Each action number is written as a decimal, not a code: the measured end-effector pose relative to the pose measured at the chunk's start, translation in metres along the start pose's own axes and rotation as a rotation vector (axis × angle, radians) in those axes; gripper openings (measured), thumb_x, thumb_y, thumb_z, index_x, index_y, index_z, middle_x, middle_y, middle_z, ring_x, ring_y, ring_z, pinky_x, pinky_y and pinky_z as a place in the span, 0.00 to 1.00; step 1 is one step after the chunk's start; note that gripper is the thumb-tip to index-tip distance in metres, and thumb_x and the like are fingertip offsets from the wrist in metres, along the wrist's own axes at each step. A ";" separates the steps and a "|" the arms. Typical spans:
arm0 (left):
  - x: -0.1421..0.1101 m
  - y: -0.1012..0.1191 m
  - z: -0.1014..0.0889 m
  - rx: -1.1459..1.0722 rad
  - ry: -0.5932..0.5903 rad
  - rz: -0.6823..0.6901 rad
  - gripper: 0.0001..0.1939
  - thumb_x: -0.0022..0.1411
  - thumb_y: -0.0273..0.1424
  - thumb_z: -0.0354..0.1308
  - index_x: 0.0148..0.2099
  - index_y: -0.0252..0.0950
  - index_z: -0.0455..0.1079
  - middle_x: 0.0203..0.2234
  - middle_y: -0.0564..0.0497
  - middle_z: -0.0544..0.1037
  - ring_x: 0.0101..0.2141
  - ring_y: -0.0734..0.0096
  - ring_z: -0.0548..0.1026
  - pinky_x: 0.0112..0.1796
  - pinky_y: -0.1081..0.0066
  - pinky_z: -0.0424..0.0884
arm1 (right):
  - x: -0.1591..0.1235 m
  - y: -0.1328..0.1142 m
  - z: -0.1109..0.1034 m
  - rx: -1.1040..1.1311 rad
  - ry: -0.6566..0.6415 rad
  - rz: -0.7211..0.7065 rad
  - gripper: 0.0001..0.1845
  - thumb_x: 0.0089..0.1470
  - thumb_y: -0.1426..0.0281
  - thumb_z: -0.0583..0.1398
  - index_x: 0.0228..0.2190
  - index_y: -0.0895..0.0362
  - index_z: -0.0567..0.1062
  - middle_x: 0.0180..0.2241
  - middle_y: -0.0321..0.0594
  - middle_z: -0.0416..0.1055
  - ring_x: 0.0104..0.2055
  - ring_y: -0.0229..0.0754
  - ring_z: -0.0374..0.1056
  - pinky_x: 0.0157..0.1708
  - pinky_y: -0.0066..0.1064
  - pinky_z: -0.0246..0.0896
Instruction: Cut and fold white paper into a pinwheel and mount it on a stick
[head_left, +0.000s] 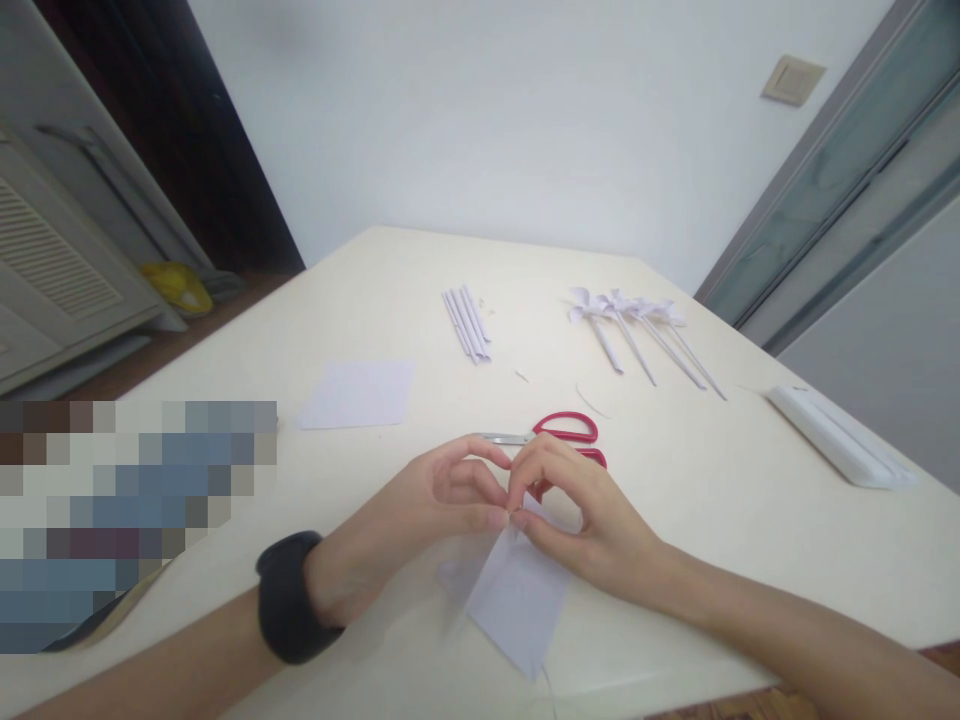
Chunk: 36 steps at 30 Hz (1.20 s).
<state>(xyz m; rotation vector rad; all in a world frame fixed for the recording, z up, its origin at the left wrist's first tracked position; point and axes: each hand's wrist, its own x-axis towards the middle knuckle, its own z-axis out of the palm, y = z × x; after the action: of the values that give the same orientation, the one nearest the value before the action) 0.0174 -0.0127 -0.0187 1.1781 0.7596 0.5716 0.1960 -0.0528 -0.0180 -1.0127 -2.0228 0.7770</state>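
Note:
Between both hands, near the table's front, is a sheet of white paper [521,600], partly folded and raised off the table. My left hand [442,500] pinches its upper edge between thumb and fingers. Right beside it, my right hand [570,500] pinches the same spot, so the fingertips of both hands nearly touch. A thin white strand hangs at the paper's lower corner. Just beyond my fingers lie red-handled scissors [566,428], their blades pointing left and partly hidden by my hands.
Several paper pinwheels on sticks [637,310] lie at the back right. Rolled paper tubes [466,325] are grouped at back centre. A flat white paper sheet [356,393] lies left, a white packet [832,435] at the right edge. Paper scraps dot the white table [360,300].

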 end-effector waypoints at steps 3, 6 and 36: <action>0.000 0.001 0.000 -0.003 -0.006 0.010 0.16 0.48 0.24 0.63 0.40 0.38 0.65 0.23 0.56 0.73 0.31 0.70 0.72 0.34 0.71 0.65 | 0.000 0.000 0.000 0.009 -0.006 -0.005 0.08 0.49 0.81 0.56 0.31 0.58 0.66 0.33 0.37 0.62 0.34 0.36 0.59 0.34 0.29 0.58; -0.001 0.003 0.001 -0.014 -0.028 0.014 0.16 0.49 0.23 0.62 0.40 0.37 0.65 0.23 0.56 0.72 0.33 0.69 0.73 0.35 0.71 0.66 | -0.001 0.002 0.002 0.048 0.008 0.017 0.09 0.49 0.80 0.57 0.33 0.58 0.65 0.33 0.37 0.62 0.34 0.36 0.59 0.33 0.29 0.59; -0.009 0.011 -0.004 0.015 0.100 0.160 0.08 0.59 0.28 0.54 0.30 0.39 0.56 0.27 0.58 0.66 0.31 0.77 0.64 0.32 0.77 0.60 | 0.006 0.009 -0.009 0.022 -0.004 0.252 0.06 0.52 0.71 0.57 0.35 0.54 0.65 0.35 0.34 0.67 0.37 0.37 0.63 0.32 0.27 0.58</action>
<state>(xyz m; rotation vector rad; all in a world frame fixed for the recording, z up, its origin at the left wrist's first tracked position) 0.0083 -0.0142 -0.0072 1.2385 0.7598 0.7633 0.2047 -0.0418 -0.0180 -1.2694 -1.9078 0.9308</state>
